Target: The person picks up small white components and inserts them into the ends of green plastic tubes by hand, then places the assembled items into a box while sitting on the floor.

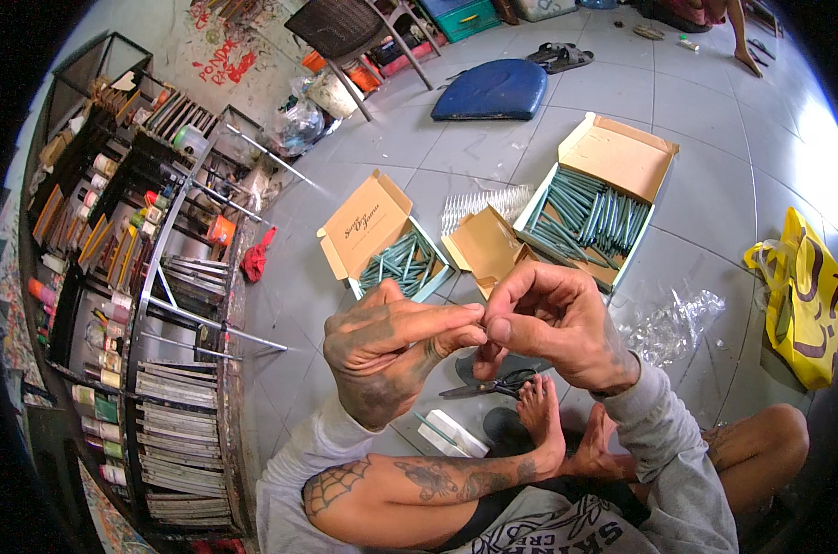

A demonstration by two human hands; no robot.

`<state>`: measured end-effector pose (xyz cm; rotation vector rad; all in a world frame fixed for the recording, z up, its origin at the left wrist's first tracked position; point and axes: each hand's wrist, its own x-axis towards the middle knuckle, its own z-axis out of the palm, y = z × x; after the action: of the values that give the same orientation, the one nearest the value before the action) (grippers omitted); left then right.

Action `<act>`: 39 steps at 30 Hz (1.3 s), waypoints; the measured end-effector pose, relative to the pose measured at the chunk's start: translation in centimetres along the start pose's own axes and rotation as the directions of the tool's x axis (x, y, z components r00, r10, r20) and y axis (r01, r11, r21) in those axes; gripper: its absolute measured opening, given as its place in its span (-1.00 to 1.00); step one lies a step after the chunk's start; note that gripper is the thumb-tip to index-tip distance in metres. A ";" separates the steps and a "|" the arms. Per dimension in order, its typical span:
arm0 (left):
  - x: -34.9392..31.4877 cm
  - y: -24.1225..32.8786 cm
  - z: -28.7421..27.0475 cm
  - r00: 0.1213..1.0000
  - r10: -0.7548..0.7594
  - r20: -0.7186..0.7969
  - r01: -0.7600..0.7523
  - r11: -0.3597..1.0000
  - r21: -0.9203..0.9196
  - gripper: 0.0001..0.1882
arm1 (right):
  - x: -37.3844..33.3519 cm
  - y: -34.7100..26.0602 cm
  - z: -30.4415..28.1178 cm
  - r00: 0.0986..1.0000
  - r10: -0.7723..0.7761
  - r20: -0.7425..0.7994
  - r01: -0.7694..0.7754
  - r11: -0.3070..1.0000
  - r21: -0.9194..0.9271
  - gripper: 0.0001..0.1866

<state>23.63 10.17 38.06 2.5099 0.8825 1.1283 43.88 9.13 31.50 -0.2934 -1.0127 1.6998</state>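
Observation:
My left hand (pixel 382 346) and my right hand (pixel 559 325) meet in front of me, thumbs and forefingers pinched together. Whatever lies between the fingertips is too small or hidden to make out. Just beyond the left hand stands an open cardboard box (pixel 368 226) with thin dark green sticks (pixel 400 263) in it. A larger open box (pixel 617 152), behind the right hand, is filled with similar green sticks (pixel 590 217). Under the hands, black-handled scissors (pixel 488 384) lie near my bare foot. Closer to me, a small white box (pixel 453 434) has one green stick at its edge.
Between the boxes are an open brown carton (pixel 485 247) and a row of clear, ribbed pieces (pixel 485 205). Crumpled clear plastic (pixel 675 328) and a yellow bag (pixel 800 300) lie to the right. A crowded shelf (pixel 174 369) lines the left; a blue cushion (pixel 491 90) lies farther off.

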 end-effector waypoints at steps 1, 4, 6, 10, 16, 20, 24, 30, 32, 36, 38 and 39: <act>-0.1 -0.1 0.1 1.000 -0.010 -0.018 0.009 1.000 -0.010 -0.73 | 0.0 0.0 0.1 1.000 -0.002 0.006 0.002 1.000 0.002 -0.86; -0.3 -0.3 0.1 0.999 -0.022 -0.044 0.021 1.000 -0.021 -0.73 | -0.1 -0.1 0.3 1.000 -0.001 0.007 0.001 1.000 -0.009 -0.86; -0.3 -0.3 0.0 1.000 -0.013 -0.024 0.013 1.000 0.000 -0.73 | -0.2 -0.1 0.3 1.000 -0.013 0.005 0.014 1.000 -0.024 -0.86; -0.2 -0.1 0.1 0.998 -0.045 -0.032 0.044 0.999 -0.027 -0.75 | -0.2 -0.2 0.3 1.000 -0.029 0.004 0.029 0.999 -0.036 -0.83; -0.1 0.0 0.2 0.998 -0.058 -0.029 0.056 0.997 -0.047 -0.76 | -0.3 -0.3 0.2 1.000 -0.024 0.010 0.025 0.998 -0.063 -0.81; -0.3 -0.2 0.1 0.996 -0.079 -0.032 0.077 0.995 -0.059 -0.76 | -0.3 -0.4 0.2 1.000 -0.023 0.020 0.024 0.997 -0.075 -0.81; -0.3 0.1 0.1 0.995 -0.099 -0.019 0.098 0.993 -0.066 -0.73 | -0.3 -0.4 0.0 0.999 -0.026 0.041 0.028 0.999 -0.043 -0.82; -0.4 0.8 0.3 0.975 0.210 -0.065 -0.186 0.945 0.269 -0.70 | -0.1 1.0 0.6 0.981 -0.167 -0.100 0.162 0.985 -0.057 -0.84; 0.2 1.3 0.6 0.971 0.233 -0.054 -0.201 0.918 0.341 -0.72 | -0.1 1.3 1.1 0.941 -0.288 -0.179 0.252 0.947 -0.198 -0.84; 0.5 1.2 0.9 0.979 0.195 -0.060 -0.162 0.922 0.351 -0.77 | -0.2 1.8 1.5 0.904 -0.361 -0.229 0.328 0.930 -0.168 -0.85; 0.5 1.4 0.6 0.988 0.146 -0.051 -0.121 0.932 0.341 -0.79 | -0.1 1.9 1.6 0.898 -0.382 -0.218 0.345 0.919 -0.189 -0.86; 0.6 1.5 0.6 0.991 0.127 -0.050 -0.104 0.938 0.331 -0.80 | -0.1 1.9 1.5 0.894 -0.396 -0.207 0.356 0.911 -0.207 -0.87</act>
<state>24.97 9.35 38.69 2.8376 1.0282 1.1987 41.68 8.20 30.97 -0.3772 -0.9543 1.1974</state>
